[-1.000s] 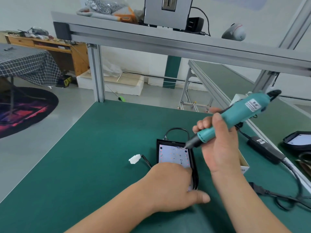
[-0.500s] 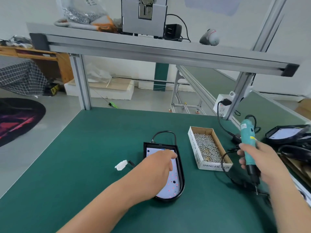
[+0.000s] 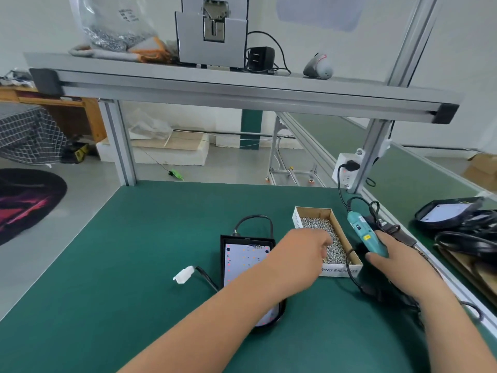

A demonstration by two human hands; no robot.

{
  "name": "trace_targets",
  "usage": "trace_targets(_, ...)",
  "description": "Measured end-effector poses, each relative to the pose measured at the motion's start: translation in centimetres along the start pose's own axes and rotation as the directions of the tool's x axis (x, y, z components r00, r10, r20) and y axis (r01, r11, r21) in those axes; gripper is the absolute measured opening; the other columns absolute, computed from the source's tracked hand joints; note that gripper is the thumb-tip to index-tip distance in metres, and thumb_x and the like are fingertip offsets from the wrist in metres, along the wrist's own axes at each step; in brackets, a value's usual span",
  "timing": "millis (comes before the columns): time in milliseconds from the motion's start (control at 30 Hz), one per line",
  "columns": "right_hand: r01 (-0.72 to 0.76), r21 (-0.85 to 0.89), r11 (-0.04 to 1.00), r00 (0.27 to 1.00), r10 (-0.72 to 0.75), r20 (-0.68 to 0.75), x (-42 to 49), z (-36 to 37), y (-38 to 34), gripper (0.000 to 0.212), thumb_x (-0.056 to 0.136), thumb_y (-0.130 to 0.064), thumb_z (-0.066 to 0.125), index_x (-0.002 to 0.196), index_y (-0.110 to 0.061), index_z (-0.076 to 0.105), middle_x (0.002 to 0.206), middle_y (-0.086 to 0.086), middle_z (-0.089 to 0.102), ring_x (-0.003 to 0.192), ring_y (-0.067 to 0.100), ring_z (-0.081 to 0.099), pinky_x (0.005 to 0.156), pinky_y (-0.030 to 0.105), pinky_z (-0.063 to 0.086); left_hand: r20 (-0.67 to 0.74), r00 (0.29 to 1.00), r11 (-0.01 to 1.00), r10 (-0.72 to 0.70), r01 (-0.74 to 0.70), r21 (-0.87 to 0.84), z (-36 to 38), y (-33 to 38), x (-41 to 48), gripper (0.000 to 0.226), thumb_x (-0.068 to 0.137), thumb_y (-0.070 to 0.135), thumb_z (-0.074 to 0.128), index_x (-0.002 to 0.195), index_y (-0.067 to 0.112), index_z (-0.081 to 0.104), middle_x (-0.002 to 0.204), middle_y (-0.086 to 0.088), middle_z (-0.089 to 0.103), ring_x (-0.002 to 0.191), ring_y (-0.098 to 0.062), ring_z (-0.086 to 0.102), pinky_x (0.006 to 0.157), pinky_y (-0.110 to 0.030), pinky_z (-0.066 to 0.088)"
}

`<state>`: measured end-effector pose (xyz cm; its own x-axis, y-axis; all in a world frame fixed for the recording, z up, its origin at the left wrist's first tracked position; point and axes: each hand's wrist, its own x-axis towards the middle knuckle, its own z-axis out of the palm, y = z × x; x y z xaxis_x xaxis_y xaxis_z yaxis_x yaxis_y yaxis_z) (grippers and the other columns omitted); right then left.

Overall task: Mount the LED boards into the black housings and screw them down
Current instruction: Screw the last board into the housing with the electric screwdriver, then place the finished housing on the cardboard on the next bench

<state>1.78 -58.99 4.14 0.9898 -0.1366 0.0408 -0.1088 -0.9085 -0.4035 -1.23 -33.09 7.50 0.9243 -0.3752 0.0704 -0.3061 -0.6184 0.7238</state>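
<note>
**Left hand in the screw box, driver waiting in the right**

The black housing (image 3: 225, 239) is lying flat on the green bench mat (image 3: 134, 265), in front of the person and just left of centre. Its long axis is running away from the person, with the square end far and the rounded end near. A black cable is looping out of the far end. The LED board (image 3: 242, 262) is sitting face up inside the housing, partly hidden under the left forearm. A white connector (image 3: 184, 274) is resting on the mat just left of the housing.

The left hand (image 3: 304, 251) is reaching across the housing into the cardboard box (image 3: 339, 271), with its fingertips down among the loose screws (image 3: 317, 224). Whether they are pinching a screw cannot be told. The box's near wall is showing printed letters that seem to read "RING BALA", and the rest is blurring out.

The right hand (image 3: 395, 257) is gripping the teal electric screwdriver (image 3: 363, 232) just right of the box. The driver's corded end is pointing away and its bit end is hidden behind the hand. Its yellow label is too small to read.

Another black housing (image 3: 446, 214) is sitting on the neighbouring bench to the right.
</note>
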Motion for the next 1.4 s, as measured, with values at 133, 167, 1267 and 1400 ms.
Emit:
trace_targets(133,0.021,0.012,1.0,1.0,-0.021,-0.015,-0.1,0.0,0.1,0.017,0.094,-0.032,0.067,0.105,-0.027,0.056,0.075,-0.003,0.068,0.065,0.02,0.066,0.067,0.037,0.054,0.077,0.991,0.989,0.105,-0.112,0.093,0.6,0.9,1.7,0.074,0.098,-0.012,0.036,0.161,0.027,0.04,0.155,-0.012,0.052,0.138,-0.031,0.051,0.095,-0.027,0.045)
trace_targets(167,0.02,0.012,1.0,1.0,-0.02,-0.011,-0.1,0.0,0.0,0.017,0.094,-0.032,0.068,0.105,-0.028,0.056,0.075,-0.003,0.068,0.066,0.019,0.066,0.067,0.037,0.053,0.107,0.985,0.983,0.137,-0.148,0.112,0.8,0.8,1.8,0.079,0.098,-0.013,0.036,0.165,0.029,0.032,0.169,-0.007,0.037,0.151,-0.026,0.039,0.111,-0.03,0.041)
trace_targets(1267,0.734,0.056,0.677,0.662,-0.731,0.168,-5.8,8.8,-15.0,0.05,0.106,-0.048,0.047,0.148,-0.023,0.052,0.136,-0.007,0.058,0.126,0.015,0.05,0.106,0.03,0.042,-0.168,0.779,0.315,-0.605,0.04,-0.948,-7.4,-10.5,-2.4,0.011,0.06,0.022,0.067,0.061,0.012,0.065,0.073,-0.011,0.067,0.058,-0.026,0.054,0.058,-0.033,0.049)
trace_targets(1400,0.695,-0.081,0.714,0.716,-0.677,0.171,-5.8,8.5,-15.5,0.049,0.103,-0.059,0.041,0.135,-0.025,0.054,0.126,-0.005,0.06,0.115,0.02,0.058,0.095,0.038,0.048,-0.241,0.82,0.13,-0.519,-0.203,-0.971,-7.3,-12.6,-3.2,0.02,0.079,0.018,0.047,0.069,0.009,0.062,0.079,-0.013,0.06,0.085,-0.033,0.062,0.089,-0.046,0.044)
